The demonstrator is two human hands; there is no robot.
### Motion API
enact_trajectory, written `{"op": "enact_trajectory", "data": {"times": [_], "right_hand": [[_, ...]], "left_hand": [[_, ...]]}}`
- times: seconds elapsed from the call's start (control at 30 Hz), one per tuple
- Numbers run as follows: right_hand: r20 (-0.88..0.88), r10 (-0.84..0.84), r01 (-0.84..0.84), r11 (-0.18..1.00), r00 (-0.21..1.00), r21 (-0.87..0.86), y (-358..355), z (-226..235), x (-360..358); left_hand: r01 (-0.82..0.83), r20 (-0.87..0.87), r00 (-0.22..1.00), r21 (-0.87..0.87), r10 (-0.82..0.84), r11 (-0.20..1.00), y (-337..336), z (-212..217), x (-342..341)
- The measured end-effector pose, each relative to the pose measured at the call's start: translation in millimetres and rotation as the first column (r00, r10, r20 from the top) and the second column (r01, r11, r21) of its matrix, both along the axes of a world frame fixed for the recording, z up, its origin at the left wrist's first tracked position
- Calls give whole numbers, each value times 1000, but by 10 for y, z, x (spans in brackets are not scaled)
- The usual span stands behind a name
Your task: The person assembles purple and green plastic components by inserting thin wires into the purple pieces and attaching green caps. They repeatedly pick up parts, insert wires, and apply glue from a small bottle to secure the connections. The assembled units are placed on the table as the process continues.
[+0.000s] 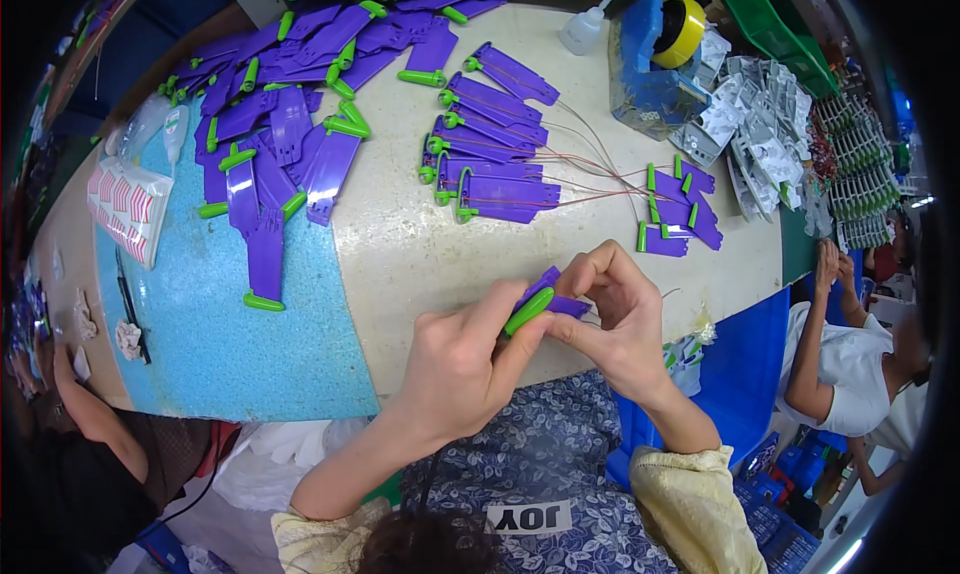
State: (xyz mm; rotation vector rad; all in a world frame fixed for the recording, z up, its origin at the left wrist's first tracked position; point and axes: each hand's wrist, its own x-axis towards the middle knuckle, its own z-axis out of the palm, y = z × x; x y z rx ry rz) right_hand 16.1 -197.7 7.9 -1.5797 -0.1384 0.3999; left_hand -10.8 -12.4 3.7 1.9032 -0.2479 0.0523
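Observation:
Above the table's near edge, a flat purple plastic part with a rounded green end piece [529, 312] is pinched between the fingers of both my hands. My left hand [462, 342] grips it by the green end. From the other side, my right hand [622, 319] holds the purple portion between thumb and fingers, which partly hide it. A thin dark wire shows beside the right fingers. Beyond my hands lies a row of similar purple parts [505, 192] with green ends and thin red and dark wires. Small purple pieces with green strips [684, 206] lie at the wires' far end.
A large pile of purple parts [285, 124] covers the back left, partly on a blue mat [290, 349]. A tape dispenser [640, 84] with yellow tape, a white squeeze bottle [583, 32] and grey plastic housings [740, 124] stand back right. Other people sit at both sides.

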Motion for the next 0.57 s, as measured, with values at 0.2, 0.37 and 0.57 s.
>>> {"op": "enact_trajectory", "data": {"times": [0.2,0.37,0.57], "right_hand": [[53,52,-33,950,997,-310,-108,71,26],[130,146,-53,839,981,-542,-238,371,69],[184,27,40,936,982,-350,-253,402,11]], "left_hand": [[-81,-41,996,-39,79,996,-35,-8,-103],[128,-218,966,-80,-142,989,5,75,-28],[129,-580,760,-307,-292,943,4,94,115]]}}
